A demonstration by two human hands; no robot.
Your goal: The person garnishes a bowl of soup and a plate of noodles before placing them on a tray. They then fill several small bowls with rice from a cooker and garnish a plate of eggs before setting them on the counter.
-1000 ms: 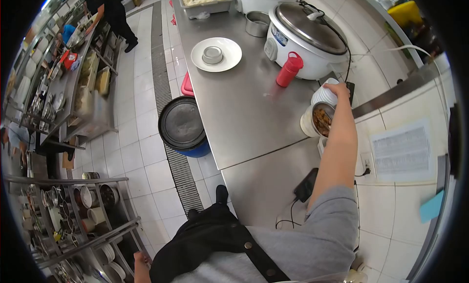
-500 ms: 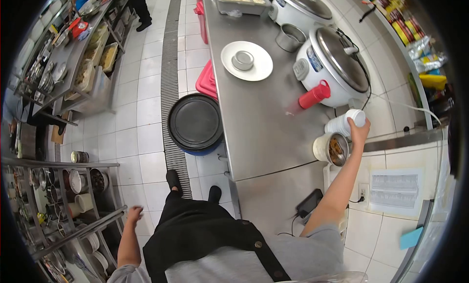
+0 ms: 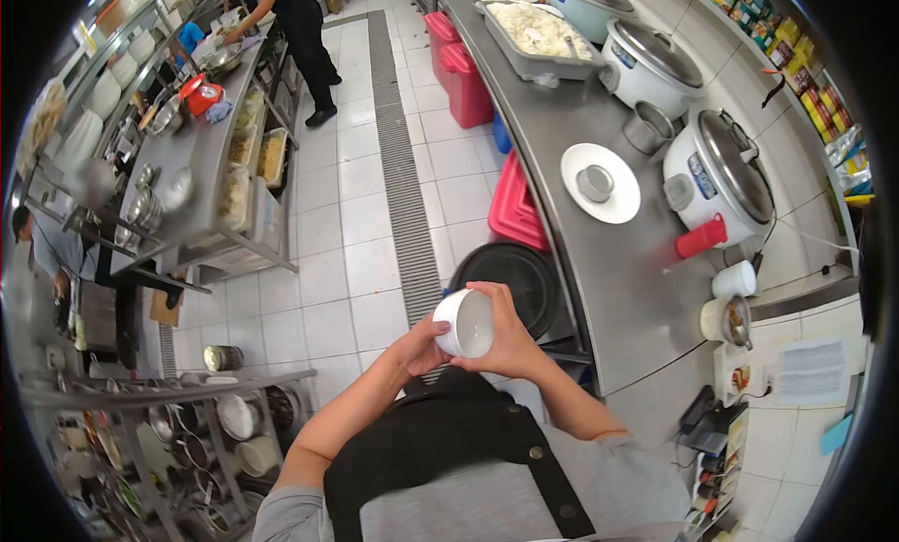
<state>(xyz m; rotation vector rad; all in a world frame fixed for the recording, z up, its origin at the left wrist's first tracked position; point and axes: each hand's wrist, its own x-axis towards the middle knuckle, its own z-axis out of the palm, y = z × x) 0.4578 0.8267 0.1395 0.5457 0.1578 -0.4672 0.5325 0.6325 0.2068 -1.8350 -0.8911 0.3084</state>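
A small white bowl [image 3: 476, 325] is held between both hands in front of my apron, its opening turned up toward me. My left hand [image 3: 420, 347] grips its left side, thumb near the rim. Around the right side curl the fingers of my right hand [image 3: 508, 344]. On the steel counter [image 3: 613, 289] to the right lies a white plate [image 3: 623, 197] with a round metal mould [image 3: 595, 183] in its middle. More white bowls, stacked [image 3: 735, 279], stand by the wall beside a container of brown food [image 3: 737, 319].
Rice cookers [image 3: 716, 172], a red squeeze bottle [image 3: 702, 236], a metal pot [image 3: 648, 128] and a tray of rice [image 3: 538, 36] line the counter. A black-lidded bin [image 3: 510, 285] stands beneath its edge. Co-workers [image 3: 298, 36] stand at the left table; a pot rack [image 3: 187, 392] is lower left.
My right hand has left the bowl stack by the wall and brought a white bowl in front of my body. My left hand has come in from the side and taken hold of it too.
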